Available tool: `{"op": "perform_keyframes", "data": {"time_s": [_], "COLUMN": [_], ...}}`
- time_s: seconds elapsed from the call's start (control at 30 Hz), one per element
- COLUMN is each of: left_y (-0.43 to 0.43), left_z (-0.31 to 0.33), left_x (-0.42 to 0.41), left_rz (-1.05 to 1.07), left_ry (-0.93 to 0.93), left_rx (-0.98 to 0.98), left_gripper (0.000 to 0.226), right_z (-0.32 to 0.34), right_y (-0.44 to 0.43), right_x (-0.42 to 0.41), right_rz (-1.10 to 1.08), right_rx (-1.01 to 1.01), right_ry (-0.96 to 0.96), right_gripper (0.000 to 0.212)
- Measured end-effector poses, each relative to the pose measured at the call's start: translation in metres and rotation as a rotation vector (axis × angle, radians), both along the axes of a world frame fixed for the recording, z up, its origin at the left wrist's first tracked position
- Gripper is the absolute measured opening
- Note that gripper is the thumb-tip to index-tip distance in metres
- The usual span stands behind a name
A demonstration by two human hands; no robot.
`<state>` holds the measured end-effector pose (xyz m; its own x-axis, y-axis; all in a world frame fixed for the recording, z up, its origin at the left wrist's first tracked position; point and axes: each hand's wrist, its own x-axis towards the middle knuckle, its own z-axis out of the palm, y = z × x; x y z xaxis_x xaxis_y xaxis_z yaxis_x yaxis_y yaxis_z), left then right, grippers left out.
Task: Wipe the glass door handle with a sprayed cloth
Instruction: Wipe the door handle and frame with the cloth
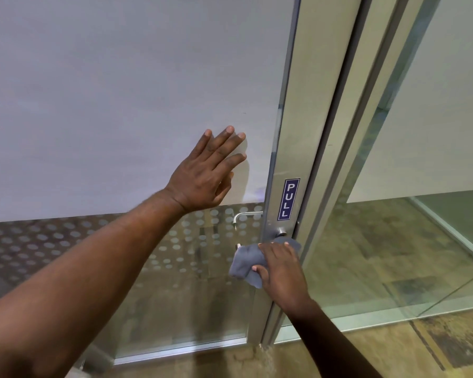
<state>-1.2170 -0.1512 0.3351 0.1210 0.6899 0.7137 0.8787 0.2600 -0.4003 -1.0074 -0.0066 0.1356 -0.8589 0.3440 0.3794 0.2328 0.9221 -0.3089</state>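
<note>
Two hands are shown against a glass door (120, 105). The left hand (205, 173) is laid flat on the frosted pane at the centre of the frame, fingers spread wide and nothing held. The right hand (280, 271) is seen at lower centre right, closed around a grey cloth (243, 264), which is bunched under the fingers and pressed over the handle (280, 232). The handle is mounted on the metal stile (301, 132) of the door, just below a blue PULL label (288, 199); only its round base and a short tip at the left edge of the cloth are left uncovered. A second lever (245, 215) is visible through the glass, just left of the stile and above the cloth. A band of frosted dots (52, 241) is printed across the pane below the left hand. A fixed glass panel (434, 132) is located at the right of the frame, beside the door frame. A tiled floor (393, 350) is seen at the bottom and through the lower glass.
</note>
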Motion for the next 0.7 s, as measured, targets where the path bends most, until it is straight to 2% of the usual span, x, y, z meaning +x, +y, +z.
{"op": "perform_keyframes", "data": {"time_s": [0.03,0.2,0.33,0.57,0.7], "left_y": [0.001,0.005,0.006,0.006,0.006], "left_z": [-0.001,-0.005,-0.007,-0.005,-0.005], "left_x": [-0.001,-0.004,-0.005,-0.003,-0.004], "left_rz": [0.007,0.048,0.072,0.1,0.109], "left_ry": [0.015,0.067,0.089,0.091,0.095], "left_rx": [0.004,0.041,0.051,0.036,0.024], "left_gripper": [0.045,0.05,0.052,0.054,0.055], "right_z": [0.002,0.001,0.0,0.007,0.004], "right_y": [-0.002,-0.005,-0.012,-0.045,-0.042], "right_x": [-0.005,-0.015,-0.025,-0.055,-0.055], "right_rz": [0.005,0.013,-0.001,-0.191,-0.168], "right_rx": [0.013,0.159,0.192,0.255,0.275], "right_ry": [-0.008,-0.106,-0.122,-0.183,-0.173], "right_gripper": [0.043,0.056,0.045,0.036,0.035]}}
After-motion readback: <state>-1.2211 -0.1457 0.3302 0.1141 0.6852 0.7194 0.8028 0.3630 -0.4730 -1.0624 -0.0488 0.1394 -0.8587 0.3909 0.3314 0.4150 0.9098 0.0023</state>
